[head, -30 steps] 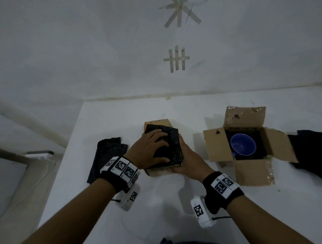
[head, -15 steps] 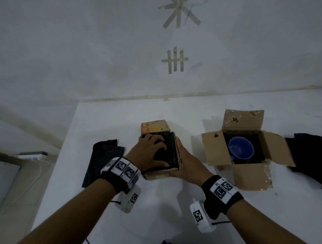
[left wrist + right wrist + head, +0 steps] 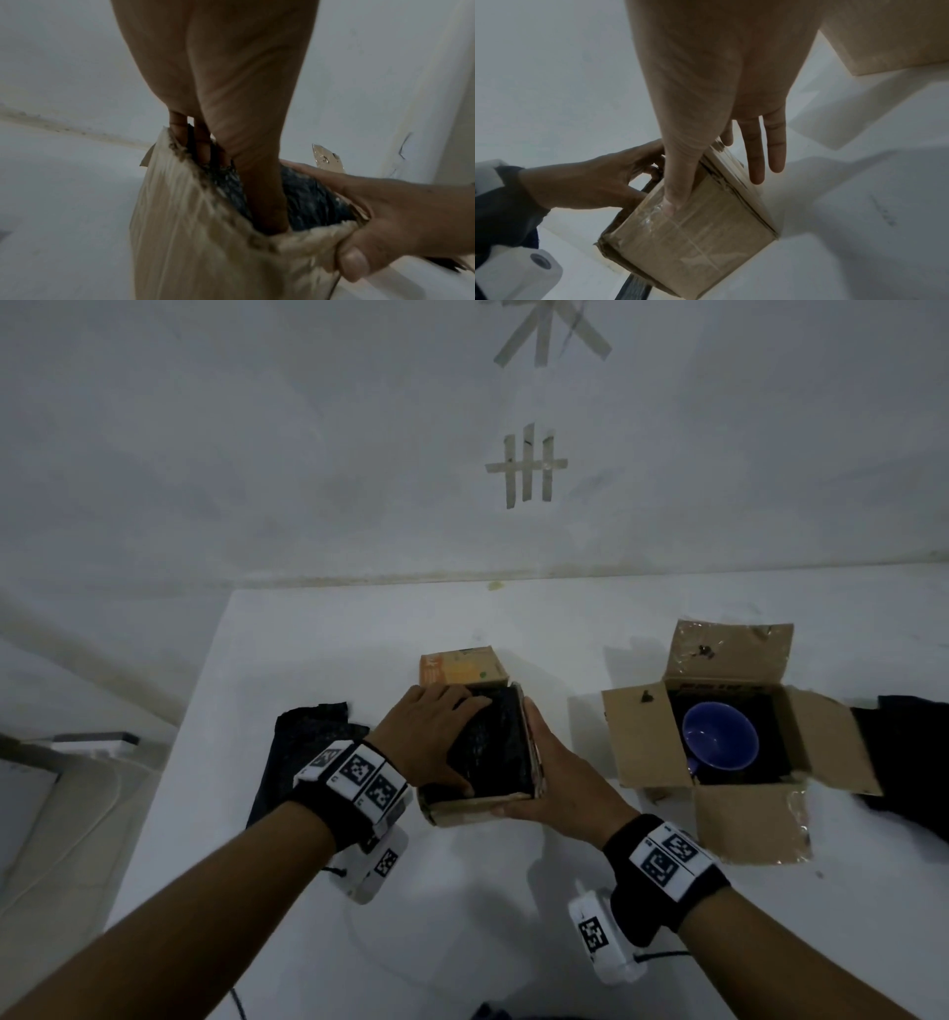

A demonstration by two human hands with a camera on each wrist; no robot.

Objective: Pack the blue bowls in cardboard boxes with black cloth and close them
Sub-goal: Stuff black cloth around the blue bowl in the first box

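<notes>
A small cardboard box point(image 3: 477, 809) stands mid-table, stuffed with black cloth point(image 3: 503, 747). My left hand point(image 3: 441, 742) lies on that cloth, fingers pushed down inside the far wall and thumb inside the near wall, as the left wrist view shows at the left hand point(image 3: 231, 101) and cloth point(image 3: 308, 199). My right hand point(image 3: 560, 778) clasps the box's right side, fingers flat along the raised flap and thumb hooked round the front corner point(image 3: 352, 261). No bowl shows in this box. To the right, a blue bowl point(image 3: 719, 742) sits in a second, open box point(image 3: 642, 742) lined with black cloth.
A spare black cloth point(image 3: 298, 752) lies left of my left wrist, another point(image 3: 904, 752) at the right edge. The white table point(image 3: 462, 916) ends close by on the left and meets a wall behind. The second box's flaps spread outward.
The black cloth, bulging over the rim before, now sits down inside the box walls. My right hand has slid forward along the box's side, pressing the right flap upright.
</notes>
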